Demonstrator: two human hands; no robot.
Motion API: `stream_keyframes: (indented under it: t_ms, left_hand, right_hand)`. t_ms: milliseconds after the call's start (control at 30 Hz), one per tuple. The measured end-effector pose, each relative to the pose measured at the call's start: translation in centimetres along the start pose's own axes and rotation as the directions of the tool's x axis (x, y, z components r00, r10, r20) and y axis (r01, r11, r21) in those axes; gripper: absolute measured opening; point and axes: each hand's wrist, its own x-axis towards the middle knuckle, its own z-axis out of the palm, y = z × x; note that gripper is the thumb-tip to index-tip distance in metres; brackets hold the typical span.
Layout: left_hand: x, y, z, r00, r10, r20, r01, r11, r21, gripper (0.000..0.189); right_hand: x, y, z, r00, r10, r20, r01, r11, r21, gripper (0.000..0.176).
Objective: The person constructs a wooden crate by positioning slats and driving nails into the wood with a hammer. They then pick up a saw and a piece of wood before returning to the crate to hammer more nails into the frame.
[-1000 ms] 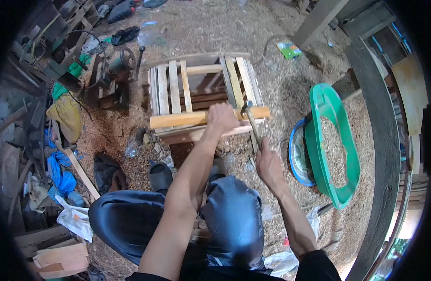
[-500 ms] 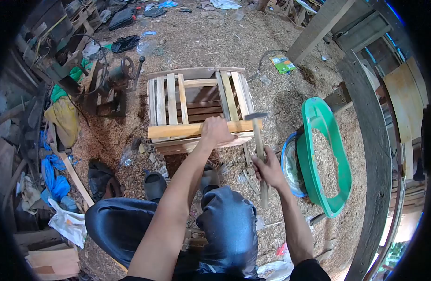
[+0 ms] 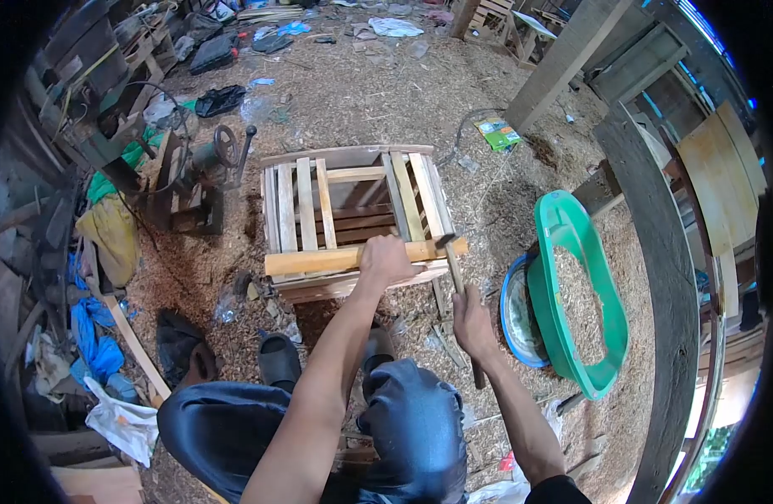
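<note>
A slatted wooden crate (image 3: 353, 175) stands on the shavings in front of my knees, its middle open between the slats. Across its near edge lies a yellowish wooden strip (image 3: 315, 261). My left hand (image 3: 387, 259) is wrapped over the middle of that strip, pressing it against the crate. In my right hand (image 3: 474, 323) is a hammer (image 3: 455, 270), gripped by its wooden handle. The hammer's dark head overlaps the strip's right end in this view.
To the right, a green plastic tub (image 3: 548, 290) leans beside a blue-rimmed basin (image 3: 511, 340). A machine with a handwheel (image 3: 226, 146) stands at left. A wooden post (image 3: 563, 71) rises at upper right. Shavings and scraps cover the ground.
The hammer has come down, its head moving from above the strip onto its right end. My left hand keeps its hold on the strip. The view has tilted up slightly.
</note>
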Motion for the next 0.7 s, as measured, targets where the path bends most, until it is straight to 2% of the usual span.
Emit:
stream_keyframes:
  t_ms: [67, 200, 333, 400, 433, 533, 700]
  left_hand:
    - [-0.2, 0.3, -0.5, 1.000, -0.024, 0.010, 0.024, 1.000, -0.001, 0.075]
    - [-0.5, 0.5, -0.8, 1.000, -0.021, 0.016, 0.022, 1.000, -0.013, 0.073]
    - [-0.2, 0.2, -0.5, 1.000, -0.010, -0.008, 0.010, 1.000, -0.010, 0.070]
    - [-0.1, 0.2, -0.7, 0.999, -0.033, 0.035, 0.033, 0.999, 0.003, 0.068]
    - [-0.2, 0.4, -0.7, 0.997, -0.039, 0.060, 0.039, 0.999, 0.008, 0.067]
    - [-0.5, 0.5, -0.7, 1.000, -0.006, 0.007, 0.006, 1.000, 0.019, 0.066]
    - [0.0, 0.0, 0.1, 0.999, 0.002, 0.044, -0.004, 0.999, 0.051, 0.067]
  right_hand:
    - [0.4, 1.4, 1.0, 0.999, 0.029, 0.026, -0.028, 0.997, -0.065, 0.021]
    - [0.4, 2.0, 0.9, 0.998, 0.006, 0.059, -0.002, 0.997, -0.078, 0.021]
    - [1.3, 3.3, 1.9, 0.991, -0.133, -0.015, 0.133, 0.991, 0.018, 0.019]
    - [1.2, 2.6, 1.7, 0.980, -0.188, -0.066, 0.190, 0.981, 0.031, 0.018]
    - [0.9, 1.2, 1.0, 0.985, -0.165, -0.054, 0.167, 0.985, 0.031, 0.017]
    - [0.5, -0.8, 0.5, 0.985, -0.167, -0.047, 0.168, 0.985, 0.038, 0.018]
    - [1.3, -0.8, 0.8, 0.994, -0.084, 0.063, 0.091, 0.990, -0.109, 0.019]
